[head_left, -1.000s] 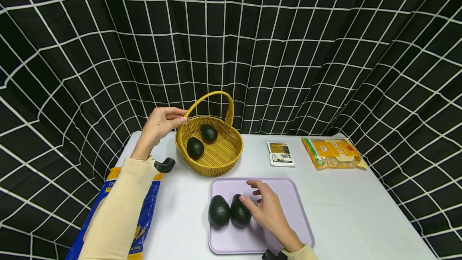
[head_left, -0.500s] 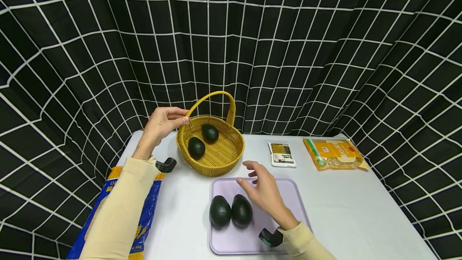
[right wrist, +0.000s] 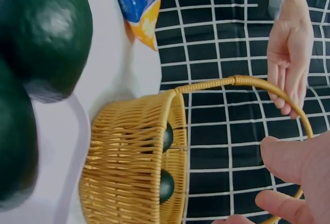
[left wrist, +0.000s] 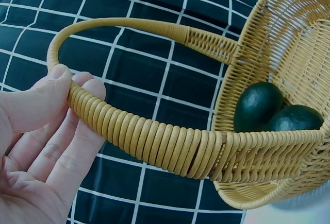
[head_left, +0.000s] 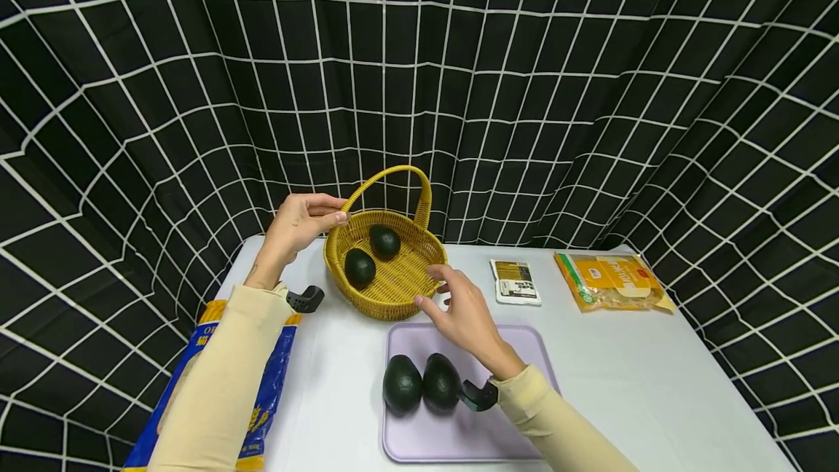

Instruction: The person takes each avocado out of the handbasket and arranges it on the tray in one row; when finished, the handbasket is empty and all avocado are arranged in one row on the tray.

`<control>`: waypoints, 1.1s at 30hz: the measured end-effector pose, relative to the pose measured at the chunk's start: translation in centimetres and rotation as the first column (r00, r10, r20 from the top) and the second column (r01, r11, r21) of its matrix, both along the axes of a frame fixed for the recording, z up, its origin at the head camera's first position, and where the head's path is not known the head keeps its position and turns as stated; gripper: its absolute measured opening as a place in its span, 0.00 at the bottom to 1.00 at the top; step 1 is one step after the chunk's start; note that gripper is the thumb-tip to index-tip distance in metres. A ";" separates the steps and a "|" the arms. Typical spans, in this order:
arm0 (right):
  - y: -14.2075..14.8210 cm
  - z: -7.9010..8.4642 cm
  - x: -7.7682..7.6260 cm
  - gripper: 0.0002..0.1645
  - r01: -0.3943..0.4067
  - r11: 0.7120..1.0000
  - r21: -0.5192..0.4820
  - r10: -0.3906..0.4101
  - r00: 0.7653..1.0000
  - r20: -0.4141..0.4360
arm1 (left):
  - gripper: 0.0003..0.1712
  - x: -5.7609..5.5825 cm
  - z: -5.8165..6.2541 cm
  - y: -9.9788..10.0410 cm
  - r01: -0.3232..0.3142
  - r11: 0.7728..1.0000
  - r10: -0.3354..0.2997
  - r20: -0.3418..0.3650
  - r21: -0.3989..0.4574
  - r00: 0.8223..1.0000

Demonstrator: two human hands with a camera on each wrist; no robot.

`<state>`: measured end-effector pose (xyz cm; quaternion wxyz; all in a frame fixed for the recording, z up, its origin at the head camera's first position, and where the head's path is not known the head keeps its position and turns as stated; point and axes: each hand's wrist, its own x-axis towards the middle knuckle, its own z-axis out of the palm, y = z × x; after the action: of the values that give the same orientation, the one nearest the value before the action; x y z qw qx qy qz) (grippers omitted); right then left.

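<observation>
Desk (head_left: 341,399): white, before white-gridded black cloth (head_left: 524,35).
Left hand (head_left: 295,223): pinching the round yellow wicker basket (head_left: 383,309) by its handle (head_left: 424,204); I'd grip lightly, avoiding tilt.
Right hand (head_left: 462,317): relaxed, holding nothing, near the rim; I'd avoid knocking it.
Avocados (head_left: 360,268): dark-green ovals, two inside, two on the rectangular lilac tray (head_left: 459,444).

A black curtain (head_left: 524,42) patterned with a white grid hung behind the bench (head_left: 642,384) and closed it in at left and right. Vertical folds bent the lines into waves, and toward the sides the grid ran at steep slants. The bench had a white top, its far edge close to the cloth. The light was soft, its shadows faint.
</observation>
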<state>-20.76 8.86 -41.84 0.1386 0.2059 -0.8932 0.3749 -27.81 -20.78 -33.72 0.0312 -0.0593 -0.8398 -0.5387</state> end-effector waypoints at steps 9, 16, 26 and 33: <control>-1.0 0.5 -1.7 0.28 -0.029 0.999 0.032 0.029 0.999 -0.014 | 0.17 0.0 -0.1 -0.1 -0.006 1.000 0.006 0.003 0.004 1.000; -1.8 0.4 -2.8 0.28 -0.025 0.999 0.048 0.027 0.999 -0.037 | 0.16 -0.1 0.0 0.0 -0.009 1.000 0.009 0.007 0.012 1.000; -2.6 0.4 -4.7 0.28 -0.022 0.996 0.092 0.022 1.000 0.006 | 0.17 0.0 0.0 0.0 -0.011 1.000 0.011 0.007 0.009 1.000; -3.3 0.7 -6.1 0.27 -0.021 0.994 0.110 0.021 1.000 0.000 | 0.16 0.0 -0.2 0.0 -0.015 1.000 0.015 -0.013 0.015 1.000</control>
<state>-26.89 5.55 -41.16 0.1237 0.2230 -0.9102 0.3265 -27.76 -20.82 -33.87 0.0410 -0.0563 -0.8360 -0.5443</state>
